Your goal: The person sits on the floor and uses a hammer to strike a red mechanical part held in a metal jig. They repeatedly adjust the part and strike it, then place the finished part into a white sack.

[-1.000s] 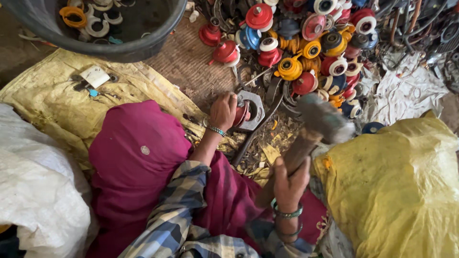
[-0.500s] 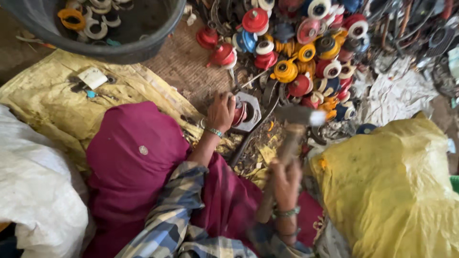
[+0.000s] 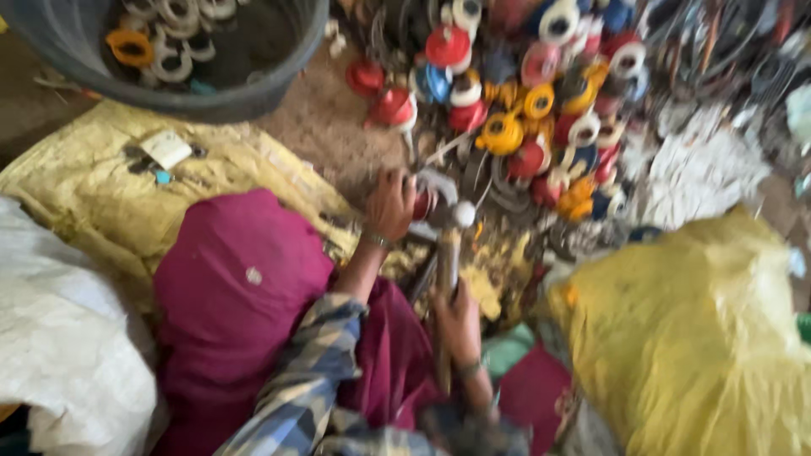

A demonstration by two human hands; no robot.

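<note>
Hammer (image 3: 448,245) gripped in right hand (image 3: 457,319), left hand (image 3: 390,203) fingers seemingly closed on red part (image 3: 422,205), white square label (image 3: 166,149) on yellow sack (image 3: 93,194).

Blurred hammer (image 3: 448,253) upright; red spool (image 3: 422,205) beneath

Hammer (image 3: 448,253) on hand-held red part (image 3: 422,205)

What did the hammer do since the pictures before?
The hammer in the right hand swung down from its raised position, and its head now sits at the small red-and-metal piece by the left hand. The left hand stayed on that piece, and the right hand kept its grip on the handle. The dark tub and yellow sack stayed put.
</note>
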